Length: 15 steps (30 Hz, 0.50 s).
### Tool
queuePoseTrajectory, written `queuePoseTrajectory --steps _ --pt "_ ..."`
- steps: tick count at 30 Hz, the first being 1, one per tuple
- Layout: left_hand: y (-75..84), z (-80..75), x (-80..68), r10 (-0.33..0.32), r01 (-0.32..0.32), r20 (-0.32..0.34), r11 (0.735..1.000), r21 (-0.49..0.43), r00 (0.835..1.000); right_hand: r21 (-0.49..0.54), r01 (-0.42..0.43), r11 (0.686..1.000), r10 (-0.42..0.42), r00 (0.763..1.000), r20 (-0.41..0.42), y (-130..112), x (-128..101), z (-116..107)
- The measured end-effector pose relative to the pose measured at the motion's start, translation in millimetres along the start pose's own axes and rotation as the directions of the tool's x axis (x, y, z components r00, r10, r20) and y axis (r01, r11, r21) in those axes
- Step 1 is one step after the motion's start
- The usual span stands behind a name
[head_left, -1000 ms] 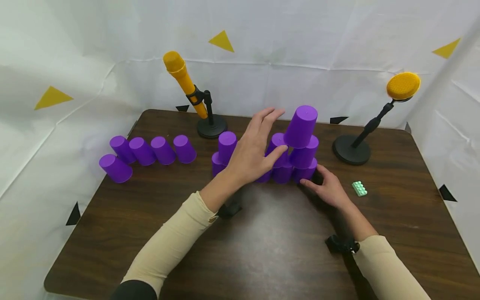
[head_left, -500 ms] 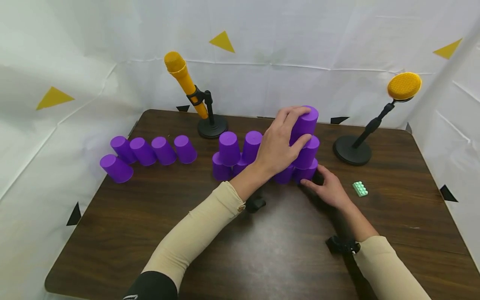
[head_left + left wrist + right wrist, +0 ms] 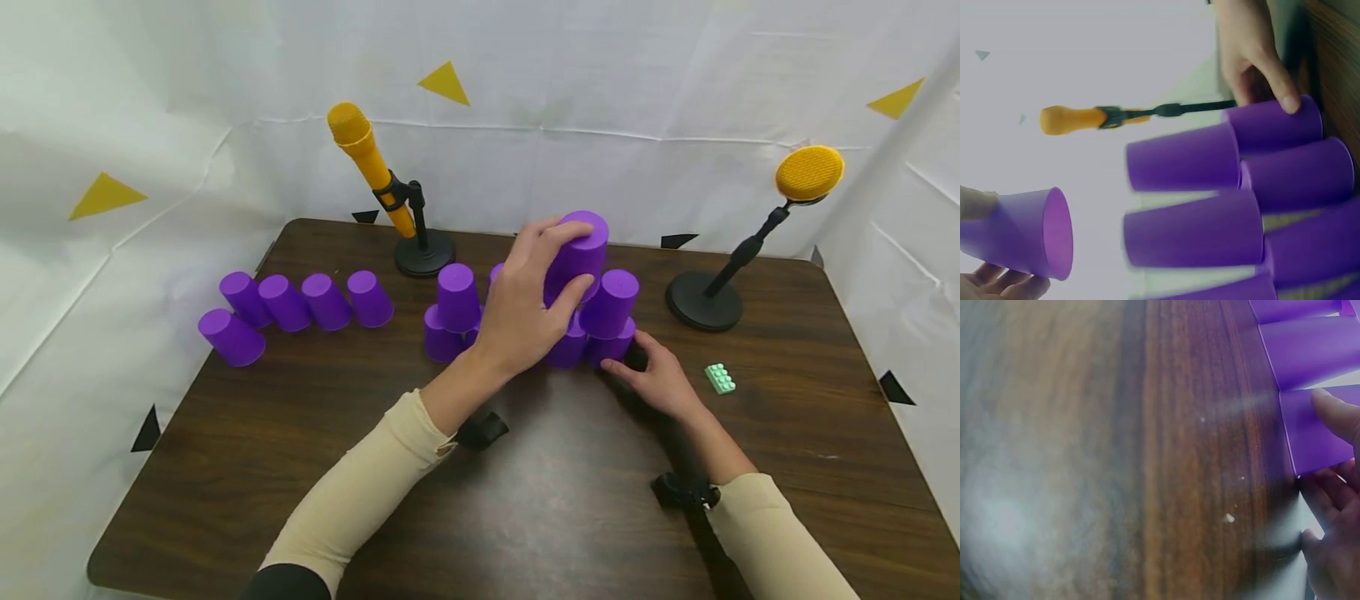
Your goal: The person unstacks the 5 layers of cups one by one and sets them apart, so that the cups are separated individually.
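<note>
Purple cups stand upside down in a two-row stack in the middle of the table. My left hand (image 3: pixel 521 304) grips one purple cup (image 3: pixel 576 265) between thumb and fingers, above the upper row. In the left wrist view this cup (image 3: pixel 1013 231) hangs apart from the stack, its mouth facing the cups. At the stack's right end, an upper-row cup (image 3: pixel 611 304) sits over the lower row. My right hand (image 3: pixel 660 375) holds the rightmost lower cup (image 3: pixel 611 348), the thumb on its front and the fingers at its far side. My left arm and hand hide part of the stack.
Several more upside-down purple cups (image 3: pixel 327 302) stand at the table's left. A yellow microphone (image 3: pixel 367 158) on a black stand is behind the stack, and a round yellow one (image 3: pixel 808 173) stands at the back right. A mint toy brick (image 3: pixel 720 378) lies right of my right hand.
My left hand has reached the top cup, gripped it and carried it off its place, to the left. My right hand has stayed at the rightmost lower cup.
</note>
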State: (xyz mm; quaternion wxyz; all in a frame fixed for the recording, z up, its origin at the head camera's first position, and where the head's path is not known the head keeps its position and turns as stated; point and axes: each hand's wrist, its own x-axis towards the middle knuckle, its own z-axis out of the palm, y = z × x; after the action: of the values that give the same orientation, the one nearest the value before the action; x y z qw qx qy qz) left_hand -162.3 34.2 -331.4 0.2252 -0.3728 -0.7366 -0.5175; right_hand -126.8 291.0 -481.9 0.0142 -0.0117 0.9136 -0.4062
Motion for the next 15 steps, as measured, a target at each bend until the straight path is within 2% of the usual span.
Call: queuePoseTrajectory --steps 2,5,8,10,12,14,15 --pt "2.2 -19.4 -9.8 -0.002 0.003 -0.054 1.0 0.011 0.999 -0.003 0.002 1.0 -0.002 1.0 0.0 -0.9 0.6 0.5" --pt "8.6 -55.6 -25.3 -0.011 0.018 -0.161 0.999 0.044 0.987 -0.009 0.003 1.0 -0.003 1.0 0.002 -1.6 1.6 0.8" --pt "4.3 -94.2 -46.1 -0.051 0.076 -0.291 0.994 0.075 0.955 -0.012 0.008 1.0 -0.008 1.0 0.002 -0.4 1.7 1.0" --pt "-8.7 -121.3 -64.9 -0.098 0.145 -0.364 0.984 0.103 0.926 -0.013 0.009 1.0 -0.009 1.0 0.004 0.0 1.5 1.0" --pt "-35.9 -145.8 -88.9 -0.161 0.246 -0.423 0.957 0.153 0.891 -0.013 0.01 1.0 -0.01 1.0 0.004 1.0 1.6 1.1" --pt "-61.8 -169.4 -112.4 -0.226 0.357 -0.458 0.907 0.222 0.86 -0.014 0.007 1.0 -0.007 1.0 0.004 1.8 1.3 1.4" --pt "-71.8 -180.1 -122.3 -0.254 0.409 -0.467 0.873 0.266 0.847 -0.014 0.007 1.0 -0.007 1.0 0.003 2.0 1.2 1.6"
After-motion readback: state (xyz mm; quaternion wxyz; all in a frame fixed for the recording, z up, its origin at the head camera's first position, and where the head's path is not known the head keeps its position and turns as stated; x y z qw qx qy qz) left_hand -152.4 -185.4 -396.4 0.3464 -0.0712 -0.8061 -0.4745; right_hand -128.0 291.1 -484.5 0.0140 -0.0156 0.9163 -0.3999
